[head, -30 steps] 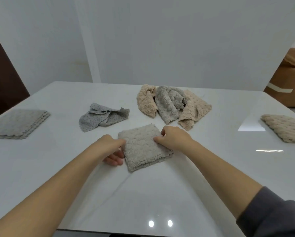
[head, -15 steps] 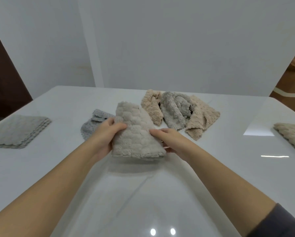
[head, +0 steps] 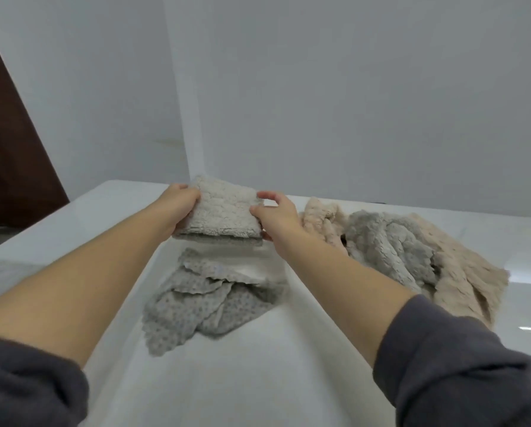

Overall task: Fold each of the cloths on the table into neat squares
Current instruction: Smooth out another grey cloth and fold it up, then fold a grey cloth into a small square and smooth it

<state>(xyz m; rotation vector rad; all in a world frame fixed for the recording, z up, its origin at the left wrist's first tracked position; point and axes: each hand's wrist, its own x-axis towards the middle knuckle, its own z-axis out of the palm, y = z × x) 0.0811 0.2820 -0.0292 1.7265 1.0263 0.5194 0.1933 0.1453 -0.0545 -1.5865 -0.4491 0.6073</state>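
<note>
A folded, fluffy light-grey cloth (head: 222, 211) hangs in the air over the far part of the white table (head: 258, 380). My left hand (head: 181, 208) grips its left edge and my right hand (head: 276, 215) pinches its right edge. Below it on the table lies a crumpled thin grey dotted cloth (head: 202, 300). To the right sits a heap of unfolded cloths: a beige one (head: 318, 220), a fluffy grey one (head: 390, 245) and another beige one (head: 467, 272).
A white wall stands right behind the table's far edge. At the far left a dark brown door or panel (head: 8, 155) is visible. The table's left edge (head: 42, 223) runs diagonally beside my left forearm.
Both hands have lifted the folded light-grey cloth off the table and carried it forward, beyond the dotted grey cloth. The view has moved in closer and turned left.
</note>
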